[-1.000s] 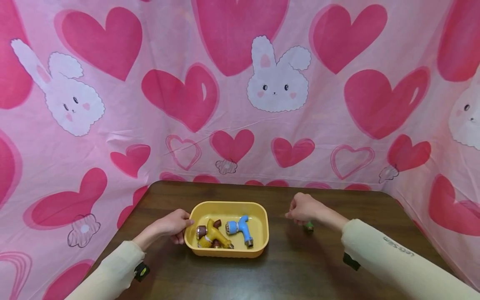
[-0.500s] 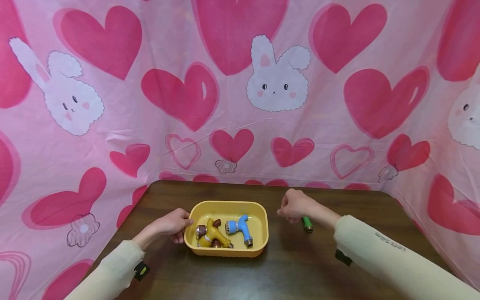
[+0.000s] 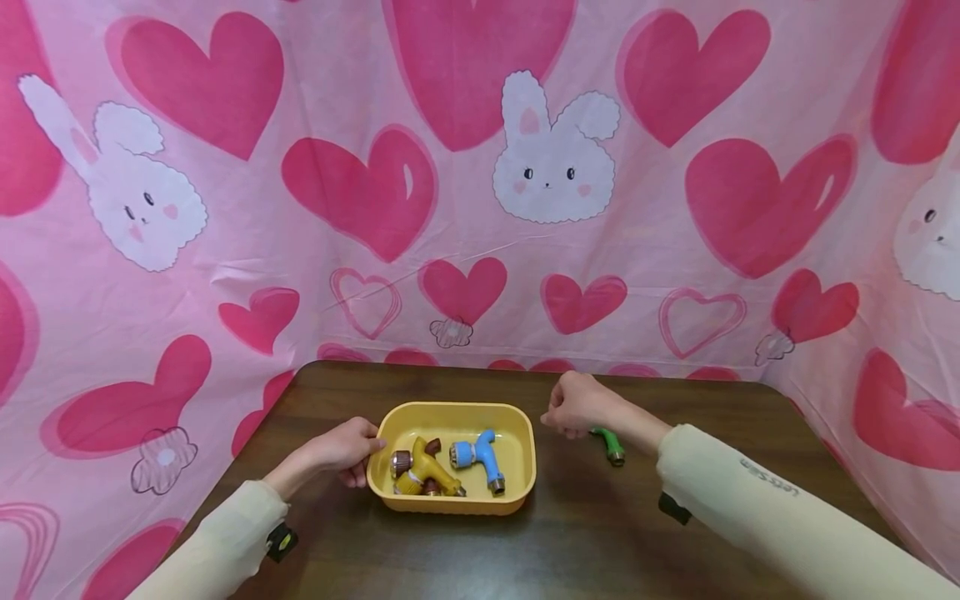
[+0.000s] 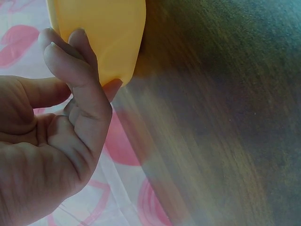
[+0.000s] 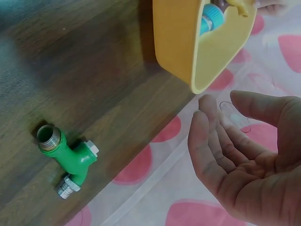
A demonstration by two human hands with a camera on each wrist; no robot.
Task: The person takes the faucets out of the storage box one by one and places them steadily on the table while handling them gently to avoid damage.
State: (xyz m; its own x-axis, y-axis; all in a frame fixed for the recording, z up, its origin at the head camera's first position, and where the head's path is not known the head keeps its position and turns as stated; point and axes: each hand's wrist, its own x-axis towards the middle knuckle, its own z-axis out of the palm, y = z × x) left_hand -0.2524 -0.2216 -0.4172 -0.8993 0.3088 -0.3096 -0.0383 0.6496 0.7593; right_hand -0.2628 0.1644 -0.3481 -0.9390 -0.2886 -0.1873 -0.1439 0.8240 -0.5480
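A yellow plastic basin (image 3: pixel 525 492) stands on the table, and my left hand (image 3: pixel 341 454) pinches its left rim between thumb and fingers. Inside it lie a blue tap (image 3: pixel 486 460), a yellow tap (image 3: pixel 431 467) and a brown tap (image 3: pixel 402 461) partly hidden under the yellow one. My right hand (image 3: pixel 581 406) hovers near the basin's right rim. In the right wrist view its fingers are loosely bent, apart from the thumb, with nothing held. A green tap (image 5: pixel 70 160) with a threaded metal end lies on the table, partly behind the right wrist in the head view.
The dark wooden table (image 3: pixel 360 558) has its far edge against a pink curtain (image 3: pixel 645 233) printed with hearts and rabbits. More curtain hangs at both sides.
My right hand has moved left toward the basin, uncovering more of the green tap, which stays where it lay. The left hand keeps its grip on the basin's rim.
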